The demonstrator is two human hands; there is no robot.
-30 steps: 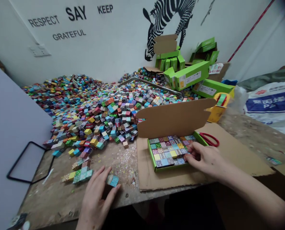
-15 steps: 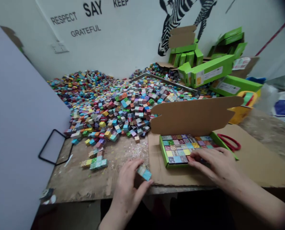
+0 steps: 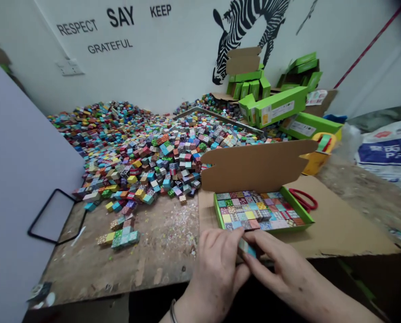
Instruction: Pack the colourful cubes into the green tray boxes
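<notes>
My left hand (image 3: 217, 260) and my right hand (image 3: 274, 260) meet in front of the green box (image 3: 218, 214), at the table's front edge. Between their fingertips they hold small patterned blocks (image 3: 246, 247), with a light blue face showing; fingers hide the rest. Both hands are closed on them. Rows of colourful patterned cubes (image 3: 250, 215) fill the box, some standing higher than others near its middle. Its brown cardboard lid (image 3: 254, 166) stands raised at the back.
A large heap of loose cubes (image 3: 146, 157) covers the table's back and left. A small cluster of cubes (image 3: 124, 237) lies at front left. Red-handled scissors (image 3: 303, 199) lie right of the box, near a yellow tape dispenser (image 3: 316, 157). Green cartons (image 3: 281, 105) pile up behind.
My left hand has moved right with the blocks and met my right hand. My right hand has left the box's cubes and drawn back toward me. The view has shifted slightly.
</notes>
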